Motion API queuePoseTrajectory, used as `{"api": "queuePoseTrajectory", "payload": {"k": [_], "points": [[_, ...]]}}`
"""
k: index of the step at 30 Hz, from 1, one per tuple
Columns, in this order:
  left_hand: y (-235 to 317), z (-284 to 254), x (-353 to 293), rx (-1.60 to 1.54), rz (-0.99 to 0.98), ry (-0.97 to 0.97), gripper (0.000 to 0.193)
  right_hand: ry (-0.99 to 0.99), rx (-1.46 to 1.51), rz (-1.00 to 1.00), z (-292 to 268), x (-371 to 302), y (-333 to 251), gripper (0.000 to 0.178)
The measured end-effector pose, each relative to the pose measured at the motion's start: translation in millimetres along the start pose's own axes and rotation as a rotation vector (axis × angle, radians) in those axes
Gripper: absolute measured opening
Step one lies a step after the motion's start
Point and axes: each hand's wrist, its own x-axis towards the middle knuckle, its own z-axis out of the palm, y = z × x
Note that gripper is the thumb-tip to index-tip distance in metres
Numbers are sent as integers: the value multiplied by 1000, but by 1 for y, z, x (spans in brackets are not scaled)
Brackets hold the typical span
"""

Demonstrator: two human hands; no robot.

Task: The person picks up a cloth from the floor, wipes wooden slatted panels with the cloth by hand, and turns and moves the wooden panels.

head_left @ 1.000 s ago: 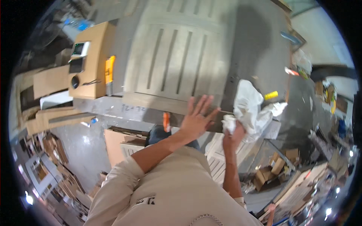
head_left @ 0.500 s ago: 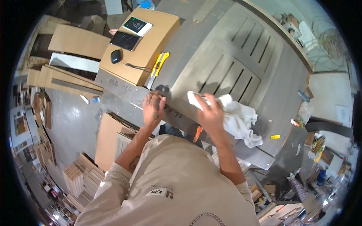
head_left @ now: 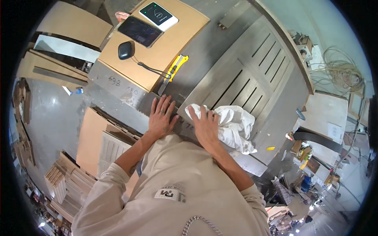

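Note:
A grey wooden panel with slotted sections (head_left: 256, 70) lies flat on the grey worktable (head_left: 204, 49). At its near left corner, my right hand (head_left: 206, 126) presses down on a bunched white cloth (head_left: 235, 124), fingers bent over its left end. The loose part of the cloth trails to the right over the panel's near edge. My left hand (head_left: 160, 119) rests on the table's near edge with fingers spread, holding nothing. Just beyond it lies a yellow utility knife (head_left: 176, 70) with its blade end toward me, against a cardboard box.
On the cardboard box (head_left: 147, 74) sit a dark phone (head_left: 139, 31), a white handheld device (head_left: 158, 16) and a black rounded case (head_left: 126, 50) with a strap. A small yellow piece (head_left: 270, 148) lies at the table's near right. Boards (head_left: 92, 137) lean below the table's left side.
My right hand and the cloth have come down onto the panel's near left corner. My left hand has flattened, its fingers spreading on the table edge. The whole view has shifted.

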Motion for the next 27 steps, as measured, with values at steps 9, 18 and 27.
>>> {"api": "queuePoseTrajectory", "payload": {"k": [9, 18, 27], "points": [[1, -1, 2, -22, 51, -73, 46, -26, -67, -56, -5, 12, 9, 58], [-2, -3, 6, -46, 71, -75, 49, 25, -41, -63, -1, 8, 10, 61], [1, -11, 12, -62, 108, -94, 47, -30, 7, -2, -2, 2, 7, 52]]}}
